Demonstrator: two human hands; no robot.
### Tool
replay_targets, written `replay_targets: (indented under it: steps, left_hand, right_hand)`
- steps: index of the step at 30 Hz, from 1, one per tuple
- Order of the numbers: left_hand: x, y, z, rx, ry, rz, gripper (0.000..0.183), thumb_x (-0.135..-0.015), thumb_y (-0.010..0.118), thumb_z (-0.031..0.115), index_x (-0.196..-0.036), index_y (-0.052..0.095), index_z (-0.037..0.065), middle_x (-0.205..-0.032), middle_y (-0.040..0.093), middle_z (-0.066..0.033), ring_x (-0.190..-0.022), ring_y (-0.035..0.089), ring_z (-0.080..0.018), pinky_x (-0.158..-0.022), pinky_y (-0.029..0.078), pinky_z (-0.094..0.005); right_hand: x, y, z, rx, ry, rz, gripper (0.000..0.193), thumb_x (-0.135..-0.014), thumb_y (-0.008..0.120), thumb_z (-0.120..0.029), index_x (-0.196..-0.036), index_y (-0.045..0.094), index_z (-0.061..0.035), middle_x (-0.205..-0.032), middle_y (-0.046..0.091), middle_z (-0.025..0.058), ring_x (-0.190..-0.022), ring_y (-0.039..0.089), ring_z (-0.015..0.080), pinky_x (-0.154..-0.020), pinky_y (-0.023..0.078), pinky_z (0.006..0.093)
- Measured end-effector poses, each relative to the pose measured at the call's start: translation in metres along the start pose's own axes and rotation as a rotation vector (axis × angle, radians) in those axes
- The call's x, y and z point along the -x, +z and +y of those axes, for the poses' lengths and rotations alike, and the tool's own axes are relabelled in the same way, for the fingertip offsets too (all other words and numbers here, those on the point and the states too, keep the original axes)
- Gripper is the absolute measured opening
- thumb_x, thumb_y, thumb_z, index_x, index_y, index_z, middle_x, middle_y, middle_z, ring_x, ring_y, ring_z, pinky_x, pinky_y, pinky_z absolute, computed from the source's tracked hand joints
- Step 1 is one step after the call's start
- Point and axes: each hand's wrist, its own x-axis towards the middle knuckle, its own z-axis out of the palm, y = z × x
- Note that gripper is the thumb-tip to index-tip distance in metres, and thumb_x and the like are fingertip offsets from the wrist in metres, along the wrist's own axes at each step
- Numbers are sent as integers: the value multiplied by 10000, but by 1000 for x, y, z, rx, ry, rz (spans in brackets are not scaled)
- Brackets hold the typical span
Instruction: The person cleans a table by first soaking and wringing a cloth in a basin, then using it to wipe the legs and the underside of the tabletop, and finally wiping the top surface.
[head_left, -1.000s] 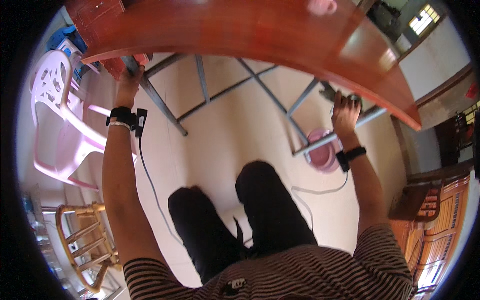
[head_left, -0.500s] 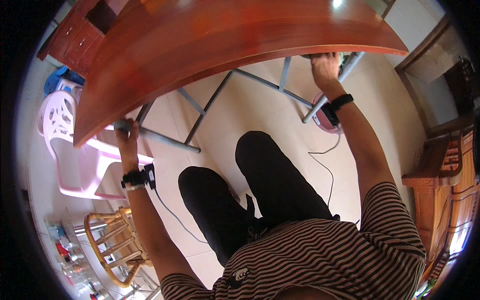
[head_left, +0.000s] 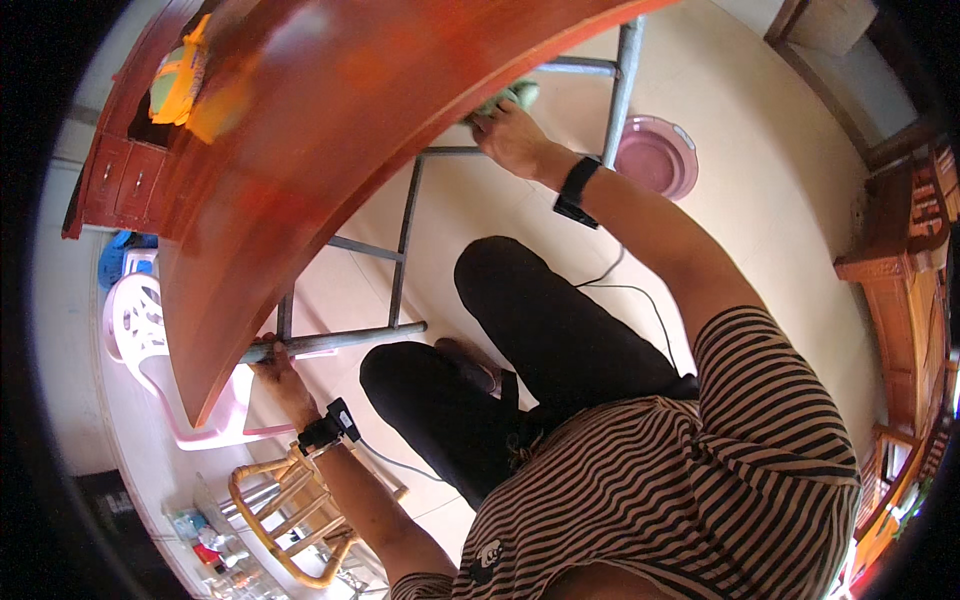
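A glossy red-brown wooden table (head_left: 330, 130) with a curved edge rises tilted in front of me. Grey metal tube legs (head_left: 405, 225) run beneath it. Near the table's left corner, my left hand (head_left: 275, 365) is wrapped round the end of a leg tube (head_left: 350, 340). My right hand (head_left: 515, 145) reaches to the rim and grips a green cloth (head_left: 510, 98), pressed at the underside of the edge. Part of the cloth is hidden by my fingers and the tabletop. Both wrists wear black straps with small devices and thin cables.
A pink basin (head_left: 655, 158) sits on the floor beyond the right leg. Left of the table stand a pink plastic chair (head_left: 140, 325) and a bamboo stool (head_left: 290, 515). A red cabinet (head_left: 125, 185) is behind, with a yellow-orange bundle (head_left: 180, 80). Carved wooden furniture (head_left: 895, 290) lines the right.
My right hand has moved left along the table's edge with the green cloth. The left hand still holds the tube. The view has swung, so the table looks steeper and the basin shows fully.
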Motion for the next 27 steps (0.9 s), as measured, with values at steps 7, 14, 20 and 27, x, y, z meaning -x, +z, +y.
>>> replay_targets:
  steps: [7,14,20,27]
  left_hand:
    - [13,3,13,-178,-24,9,577,-976,607,56,-1482,331,74,-1311,566,-101,-1133,571,-206,-878,503,-337]
    - [113,48,106,-600,351,73,513,-992,594,113,-1460,407,16,-1416,515,-202,-1230,570,-317,-957,521,-411]
    - [115,114,216,-1093,1039,151,487,-997,599,206,-1422,431,39,-1484,441,-199,-1338,479,-368,-1076,457,-497]
    - [73,180,249,-1083,1059,96,753,-905,735,260,-1522,335,96,-1553,371,-196,-1467,300,-386,-1181,283,-572]
  right_hand:
    - [201,39,23,-603,715,-195,109,-719,633,-83,-744,719,-21,-800,693,194,-736,692,333,-751,571,450]
    - [204,-85,90,-2201,1112,1053,520,-1021,525,-294,-1430,425,9,-1355,537,178,-1236,523,315,-1079,403,466]
    - [110,-46,74,-647,827,859,722,-1012,547,-397,-1550,239,-26,-1372,466,218,-1250,451,372,-1093,344,487]
    - [186,123,33,-702,1572,334,784,-886,718,-367,-1466,328,-12,-1321,503,286,-1189,513,450,-1017,427,493]
